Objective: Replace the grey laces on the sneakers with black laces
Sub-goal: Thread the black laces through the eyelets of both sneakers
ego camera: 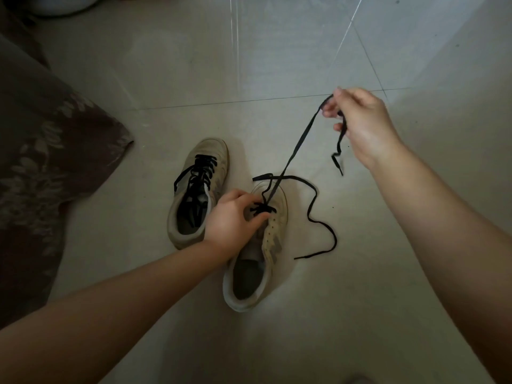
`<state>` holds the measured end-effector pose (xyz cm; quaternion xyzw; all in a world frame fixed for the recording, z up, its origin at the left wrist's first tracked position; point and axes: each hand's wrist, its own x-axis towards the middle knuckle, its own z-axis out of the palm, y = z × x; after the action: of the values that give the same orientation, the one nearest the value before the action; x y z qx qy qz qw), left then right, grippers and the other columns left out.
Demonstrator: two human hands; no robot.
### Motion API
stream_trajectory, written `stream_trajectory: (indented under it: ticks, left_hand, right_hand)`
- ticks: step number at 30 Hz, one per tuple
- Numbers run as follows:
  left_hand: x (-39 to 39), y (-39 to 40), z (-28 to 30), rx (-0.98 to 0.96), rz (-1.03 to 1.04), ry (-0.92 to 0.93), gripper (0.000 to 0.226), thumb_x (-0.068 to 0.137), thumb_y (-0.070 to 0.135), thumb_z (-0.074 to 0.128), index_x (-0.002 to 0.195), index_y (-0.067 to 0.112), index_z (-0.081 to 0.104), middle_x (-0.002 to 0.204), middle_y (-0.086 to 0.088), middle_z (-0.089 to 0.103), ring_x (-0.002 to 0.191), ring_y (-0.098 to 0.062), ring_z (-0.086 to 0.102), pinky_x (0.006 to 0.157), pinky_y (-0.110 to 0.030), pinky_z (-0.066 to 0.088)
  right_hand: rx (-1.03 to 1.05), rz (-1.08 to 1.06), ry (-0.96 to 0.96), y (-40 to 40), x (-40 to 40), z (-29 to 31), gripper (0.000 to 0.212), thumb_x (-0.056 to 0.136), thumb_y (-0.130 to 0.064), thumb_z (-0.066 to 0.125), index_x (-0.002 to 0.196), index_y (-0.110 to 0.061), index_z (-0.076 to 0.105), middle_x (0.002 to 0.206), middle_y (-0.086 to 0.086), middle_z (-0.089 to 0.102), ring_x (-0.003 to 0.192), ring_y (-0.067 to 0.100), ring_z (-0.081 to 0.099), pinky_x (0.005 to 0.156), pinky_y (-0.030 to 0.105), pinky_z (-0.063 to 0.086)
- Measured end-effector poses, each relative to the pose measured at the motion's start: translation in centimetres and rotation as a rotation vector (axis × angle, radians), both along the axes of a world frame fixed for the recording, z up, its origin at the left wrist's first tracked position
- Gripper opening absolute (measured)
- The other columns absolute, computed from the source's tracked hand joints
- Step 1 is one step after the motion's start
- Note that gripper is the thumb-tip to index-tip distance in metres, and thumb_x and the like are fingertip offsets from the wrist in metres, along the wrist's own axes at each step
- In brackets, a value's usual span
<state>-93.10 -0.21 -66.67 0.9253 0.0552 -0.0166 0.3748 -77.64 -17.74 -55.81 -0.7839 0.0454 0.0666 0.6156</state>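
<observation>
Two worn beige sneakers stand on the tiled floor. The left sneaker (194, 189) has black laces threaded up its front. The right sneaker (266, 250) has a black lace (297, 146) threaded only through its lowest eyelets. My left hand (232, 220) grips the right sneaker at its eyelet row, thumb by the crossed lace. My right hand (363, 120) is raised to the right and pinches one end of the black lace, pulling it taut from the shoe. The other end of the lace lies in a loose curve on the floor right of the shoe.
A dark brown fabric with a leaf pattern (47, 151) fills the left side. Pale floor tiles (304, 51) stretch ahead and to the right. A pale round object (63, 4) sits at the top left edge.
</observation>
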Motion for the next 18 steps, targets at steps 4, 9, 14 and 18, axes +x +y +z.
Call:
stream_trajectory:
  ticks: [4, 9, 14, 18]
  left_hand:
    - [0.7, -0.4, 0.2, -0.007, 0.065, -0.016, 0.024, 0.089, 0.029, 0.063, 0.108, 0.016, 0.067, 0.106, 0.002, 0.057, 0.093, -0.012, 0.057, 0.075, -0.028, 0.052]
    - [0.6, -0.8, 0.0, -0.018, 0.046, -0.029, 0.021, 0.090, 0.023, 0.061, 0.108, 0.014, 0.067, 0.105, 0.001, 0.058, 0.093, -0.012, 0.056, 0.077, -0.030, 0.052]
    - [1.3, -0.7, 0.3, -0.124, 0.142, 0.069, 0.015, 0.090, 0.022, 0.059, 0.100, 0.013, 0.065, 0.101, -0.001, 0.061, 0.093, -0.013, 0.059, 0.081, -0.030, 0.052]
    - [1.2, -0.3, 0.7, -0.237, 0.202, 0.107, 0.019, 0.088, 0.021, 0.063, 0.105, 0.018, 0.054, 0.097, 0.007, 0.059, 0.092, -0.006, 0.058, 0.079, -0.021, 0.049]
  right_hand:
    - [-0.194, 0.073, -0.062, 0.8, 0.2, -2.5, 0.021, 0.096, -0.018, 0.052, 0.117, -0.018, 0.055, 0.121, -0.006, 0.057, 0.107, 0.001, 0.049, 0.089, 0.013, 0.038]
    - [-0.503, 0.320, 0.014, -2.2, -4.3, -7.4, 0.012, 0.089, -0.010, 0.061, 0.091, -0.020, 0.066, 0.091, -0.005, 0.066, 0.082, 0.003, 0.058, 0.079, 0.021, 0.041]
    - [-0.874, 0.989, 0.118, -4.6, -10.8, -12.3, 0.024, 0.073, -0.029, 0.079, 0.092, -0.019, 0.068, 0.093, -0.002, 0.060, 0.089, 0.013, 0.054, 0.078, 0.030, 0.045]
    - [-0.936, 0.970, -0.039, -5.3, -12.7, -13.7, 0.019, 0.080, -0.031, 0.071, 0.090, -0.016, 0.066, 0.095, 0.000, 0.052, 0.094, 0.019, 0.050, 0.072, 0.029, 0.038]
